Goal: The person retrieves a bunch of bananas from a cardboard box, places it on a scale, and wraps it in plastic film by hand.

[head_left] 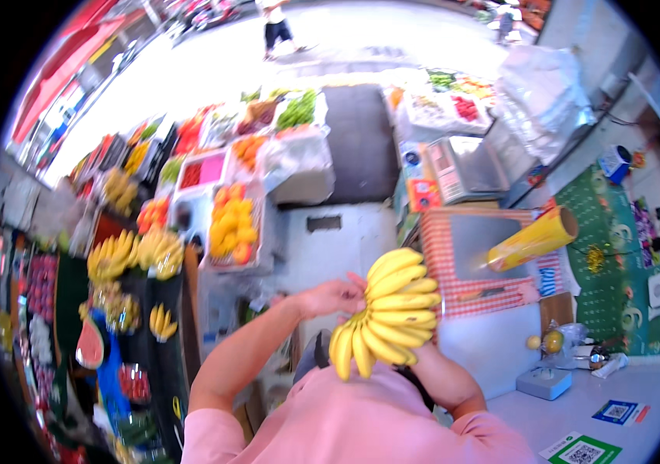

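A large bunch of yellow bananas (393,313) is held up in front of my chest, its fruit fanned out to the right and downward. My left hand (339,297) is closed round the stem end at the bunch's left side. From the right my other forearm reaches in behind the bananas. Only the wrist end of my right hand (426,360) shows below the bunch; its fingers are hidden by the fruit, so I cannot see whether they grip it.
To the left, more bananas (161,254) lie by a crate of yellow-orange fruit (232,224). On the right, a table with a red checked cloth (440,240) bears a cutting board (473,232), a knife (481,294) and a yellow roll (535,238). A scale (473,166) stands beyond it.
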